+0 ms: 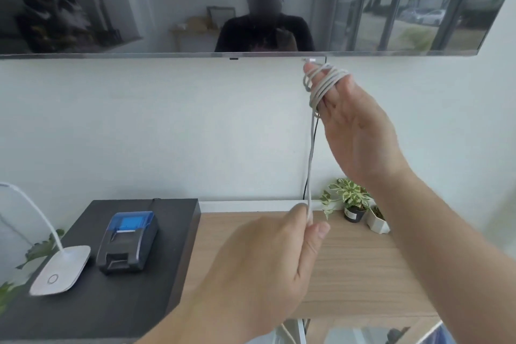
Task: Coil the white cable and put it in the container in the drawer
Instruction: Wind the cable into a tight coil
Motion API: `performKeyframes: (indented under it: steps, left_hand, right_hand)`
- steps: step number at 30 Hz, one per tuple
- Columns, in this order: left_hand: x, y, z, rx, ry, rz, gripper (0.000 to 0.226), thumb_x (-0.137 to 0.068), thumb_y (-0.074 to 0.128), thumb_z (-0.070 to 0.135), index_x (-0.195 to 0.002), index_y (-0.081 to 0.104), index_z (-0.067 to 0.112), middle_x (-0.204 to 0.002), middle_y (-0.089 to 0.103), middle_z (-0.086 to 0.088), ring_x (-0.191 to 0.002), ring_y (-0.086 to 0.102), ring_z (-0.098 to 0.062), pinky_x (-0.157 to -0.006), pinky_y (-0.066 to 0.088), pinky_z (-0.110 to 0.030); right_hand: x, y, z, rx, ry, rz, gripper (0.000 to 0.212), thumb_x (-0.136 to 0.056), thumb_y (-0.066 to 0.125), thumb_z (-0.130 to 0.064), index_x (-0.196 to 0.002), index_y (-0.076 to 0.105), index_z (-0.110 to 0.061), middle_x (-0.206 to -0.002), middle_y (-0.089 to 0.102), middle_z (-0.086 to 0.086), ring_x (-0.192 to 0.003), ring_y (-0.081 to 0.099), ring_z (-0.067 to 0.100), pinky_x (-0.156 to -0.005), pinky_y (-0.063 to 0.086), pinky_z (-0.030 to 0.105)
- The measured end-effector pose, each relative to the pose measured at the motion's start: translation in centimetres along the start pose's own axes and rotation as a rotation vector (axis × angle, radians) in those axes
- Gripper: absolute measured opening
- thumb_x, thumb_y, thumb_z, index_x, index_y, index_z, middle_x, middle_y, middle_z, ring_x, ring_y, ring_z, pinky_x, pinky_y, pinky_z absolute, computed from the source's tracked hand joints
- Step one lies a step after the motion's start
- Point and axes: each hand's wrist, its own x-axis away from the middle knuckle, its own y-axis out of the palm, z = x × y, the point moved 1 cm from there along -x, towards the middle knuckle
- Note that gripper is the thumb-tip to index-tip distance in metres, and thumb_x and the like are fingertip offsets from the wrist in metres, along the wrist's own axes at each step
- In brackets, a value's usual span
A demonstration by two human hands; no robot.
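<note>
The white cable (310, 153) runs taut between my two hands. My right hand (354, 131) is raised just under the wall-mounted screen, palm toward me, with several loops of the cable wound around its fingers and a plug end showing at the fingertips. My left hand (268, 257) is lower, over the wooden top, and pinches the cable between thumb and forefinger. A further length of cable hangs down below my left hand at the bottom edge. The drawer and the container are not in view.
A dark screen (195, 3) hangs on the white wall. On the black cabinet top (125, 293) at left stand a small blue-lidded printer (128, 240) and a white lamp base (61, 269). Two small potted plants (353, 201) sit at the back of the wooden shelf (357, 265).
</note>
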Motion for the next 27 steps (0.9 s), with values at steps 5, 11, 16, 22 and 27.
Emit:
performKeyframes:
  steps: [5,11,16,22,27]
  left_hand:
    - [-1.1,-5.8,0.1,-0.195,0.063,0.140,0.038,-0.100,0.042,0.046,-0.070,0.024,0.032,-0.046,0.033,0.005,-0.043,0.035,-0.014,-0.044,0.032,-0.033]
    - [-4.2,-9.8,-4.8,-0.077,0.077,0.287,0.047,-0.105,0.051,0.039,-0.067,0.027,0.025,-0.052,0.025,0.004,-0.046,0.026,-0.014,-0.043,0.021,-0.019]
    - [-3.4,-4.8,-7.0,0.055,-0.005,0.116,0.048,-0.104,0.023,0.062,-0.068,0.042,0.036,-0.050,0.035,0.007,-0.044,0.033,-0.011,-0.046,0.027,-0.024]
    - [0.0,-0.6,-2.9,-0.127,0.131,-0.014,0.040,-0.106,0.015,0.056,-0.075,0.025,0.034,-0.054,0.029,0.009,-0.046,0.033,-0.013,-0.044,0.035,-0.033]
    - [-0.9,-8.0,-4.1,-0.312,0.148,0.194,0.040,-0.103,0.039,0.047,-0.070,0.024,0.031,-0.048,0.022,0.009,-0.040,0.035,-0.015,-0.041,0.026,-0.022]
  right_hand:
    - [3.7,-1.1,5.0,0.675,0.106,-0.279,0.035,-0.105,0.044,-0.028,-0.120,0.061,-0.001,-0.119,0.065,0.014,-0.119,0.060,0.030,-0.105,0.044,0.051]
    - [9.3,1.8,2.5,0.177,0.325,-0.511,0.039,-0.108,0.050,-0.032,-0.091,0.073,-0.005,-0.081,0.065,0.001,-0.068,0.050,0.020,-0.070,0.044,0.024]
    - [7.8,4.5,-4.5,-0.644,0.082,-0.566,0.034,-0.107,0.053,-0.013,-0.096,0.056,0.019,-0.095,0.070,0.022,-0.095,0.064,0.029,-0.088,0.051,0.028]
    - [1.7,2.9,-1.9,0.449,-0.232,-0.153,0.031,-0.111,0.035,-0.005,-0.101,0.063,0.003,-0.102,0.064,0.014,-0.105,0.060,0.029,-0.103,0.045,0.045]
    - [5.8,1.8,2.0,0.557,0.141,-0.447,0.037,-0.111,0.037,-0.017,-0.087,0.058,0.000,-0.085,0.060,0.000,-0.085,0.060,0.008,-0.084,0.046,0.023]
